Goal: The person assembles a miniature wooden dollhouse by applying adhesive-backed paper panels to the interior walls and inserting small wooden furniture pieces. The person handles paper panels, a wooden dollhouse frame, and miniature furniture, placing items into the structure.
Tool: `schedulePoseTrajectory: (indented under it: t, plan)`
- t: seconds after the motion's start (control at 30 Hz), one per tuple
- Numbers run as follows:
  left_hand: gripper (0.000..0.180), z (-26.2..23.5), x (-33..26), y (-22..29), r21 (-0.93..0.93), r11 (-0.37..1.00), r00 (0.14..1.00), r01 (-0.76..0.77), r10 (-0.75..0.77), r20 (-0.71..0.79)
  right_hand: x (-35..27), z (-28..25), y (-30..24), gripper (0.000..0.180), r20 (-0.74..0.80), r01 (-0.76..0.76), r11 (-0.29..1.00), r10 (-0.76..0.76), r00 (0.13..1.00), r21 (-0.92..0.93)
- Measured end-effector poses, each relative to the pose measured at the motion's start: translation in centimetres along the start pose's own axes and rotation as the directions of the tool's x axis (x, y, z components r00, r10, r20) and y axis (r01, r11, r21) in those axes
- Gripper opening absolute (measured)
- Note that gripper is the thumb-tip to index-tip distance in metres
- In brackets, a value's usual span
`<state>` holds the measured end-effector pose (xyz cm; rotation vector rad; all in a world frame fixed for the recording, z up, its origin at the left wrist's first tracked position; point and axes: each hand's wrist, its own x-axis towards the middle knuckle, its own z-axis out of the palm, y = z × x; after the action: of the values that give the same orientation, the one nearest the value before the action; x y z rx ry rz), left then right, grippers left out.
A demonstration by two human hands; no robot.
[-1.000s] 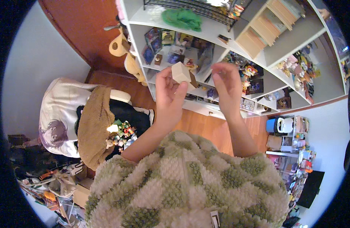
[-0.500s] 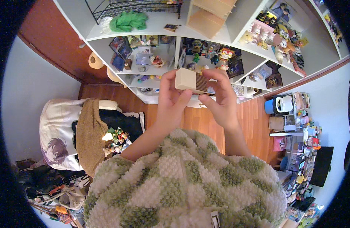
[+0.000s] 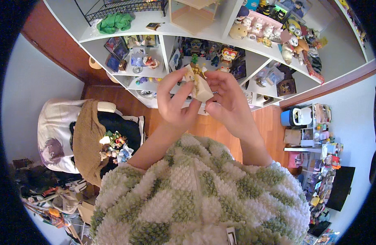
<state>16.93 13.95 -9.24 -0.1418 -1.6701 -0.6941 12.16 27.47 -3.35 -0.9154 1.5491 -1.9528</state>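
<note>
Up in front of the shelves, a small cream-coloured box-shaped object is held between my two hands, tilted, with a yellowish, patterned side showing. My left hand is closed on its left side, fingers over the upper part and thumb below. On the other side, my right hand has its fingers curled around the right edge, the thumb near the lower corner. Fingers cover part of the object, so its exact kind cannot be told.
Ahead stands a white shelf unit with figurines, framed cards and a green cloth. To the left, a brown blanket and small plush toys lie on a seat. A blue-and-white bin and cluttered shelving stand right.
The cream object has been turned in my hands: its brown ribbed side no longer shows, and a patterned side does. My left fingers have shifted over it. The whole view has swung slightly right.
</note>
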Motion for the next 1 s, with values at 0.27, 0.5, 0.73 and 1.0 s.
schedulePoseTrajectory:
  t: [0.27, 0.5, 0.73, 1.0]
  plan:
    - [0.045, 1.8, -0.5, 2.1, 0.189, 0.981, 0.999, -0.047, 0.046, 0.011, 0.2, -3.0, -0.3, 0.046, 0.084, -0.052, 0.999, 0.051, 0.995, 0.011]
    - [0.049, 1.4, -0.5, 2.8, 0.138, 0.989, 0.996, 0.046, -0.055, 0.068, 1.1, -4.1, -0.2, 0.049, 0.158, -0.001, 1.0, 0.004, 0.987, -0.019]
    - [0.045, -0.1, 1.9, 0.7, -0.422, 0.845, 0.933, 0.329, -0.36, 0.006, 3.0, -4.0, -0.7, 0.047, 0.207, 0.006, 0.994, 0.016, 0.978, -0.105]
    - [0.049, -4.4, 6.8, -4.5, -0.383, 0.625, 0.694, 0.68, -0.38, 0.612, 6.0, -2.4, -1.4, 0.047, 0.193, 0.117, 0.943, -0.057, 0.98, -0.312]
